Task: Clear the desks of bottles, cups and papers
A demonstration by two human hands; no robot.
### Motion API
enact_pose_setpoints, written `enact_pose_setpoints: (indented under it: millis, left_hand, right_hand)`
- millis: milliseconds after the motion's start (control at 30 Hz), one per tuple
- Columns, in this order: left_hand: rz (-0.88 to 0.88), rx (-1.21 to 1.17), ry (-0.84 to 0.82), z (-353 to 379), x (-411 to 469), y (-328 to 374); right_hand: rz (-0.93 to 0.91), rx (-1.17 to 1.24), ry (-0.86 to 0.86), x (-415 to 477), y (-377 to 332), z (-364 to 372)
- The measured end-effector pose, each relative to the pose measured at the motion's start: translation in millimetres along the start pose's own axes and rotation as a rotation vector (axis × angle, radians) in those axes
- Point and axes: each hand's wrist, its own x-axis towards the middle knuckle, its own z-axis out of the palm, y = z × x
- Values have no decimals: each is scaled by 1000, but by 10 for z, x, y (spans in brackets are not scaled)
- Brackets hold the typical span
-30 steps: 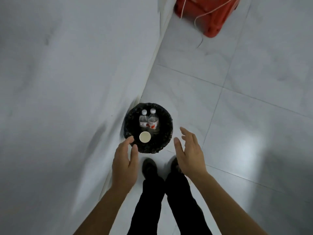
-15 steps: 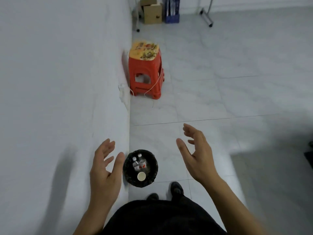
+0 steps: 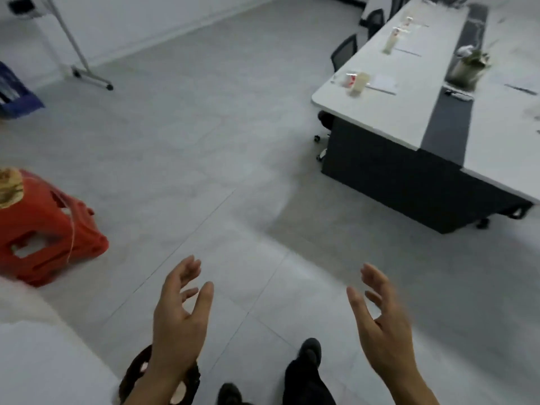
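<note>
My left hand [image 3: 178, 317] and my right hand [image 3: 380, 325] hover empty over the floor, fingers spread and relaxed. The black waste bin [image 3: 134, 372] stands by the wall at the bottom, mostly hidden behind my left forearm. A long white desk [image 3: 377, 112] stretches across the upper right. On its near end stand a paper cup [image 3: 358, 84] and a small bottle [image 3: 349, 79] beside a sheet of paper [image 3: 384, 82]. Farther along are another cup [image 3: 390, 42], more bottles [image 3: 407, 23] and more papers [image 3: 407, 51], all blurred.
A red plastic stool [image 3: 43, 226] stands at the left by the white wall [image 3: 43, 361]. A metal stand [image 3: 84, 74] and a blue crate [image 3: 14, 95] are at the back left. Black office chairs [image 3: 344, 51] line the desk's left side. A metal pot [image 3: 467, 70] sits on the desk's grey centre strip.
The view has swung up and to the right, from the bin at the wall toward the desk. Both hands stay empty and have spread further apart.
</note>
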Motion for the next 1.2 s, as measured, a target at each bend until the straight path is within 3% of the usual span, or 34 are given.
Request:
enact_pose_setpoints:
  millis: [200, 300, 600, 867, 1200]
  left_hand:
    - [257, 67, -375, 1484, -16, 746]
    - [332, 87, -502, 2327, -231, 1003]
    - [404, 68, -703, 4391, -1114, 1638]
    - [415, 78, -833, 5972, -1386, 1901]
    - [340, 5, -1007, 8844, -1904, 2493]
  right_hand:
    - [187, 147, 425, -164, 697, -1073]
    - [294, 216, 536, -212, 1207, -1526]
    - [366, 278, 664, 178, 2231, -3204]
    - [393, 301, 742, 707, 3078, -4239]
    - [535, 199, 830, 1559, 4337, -6196]
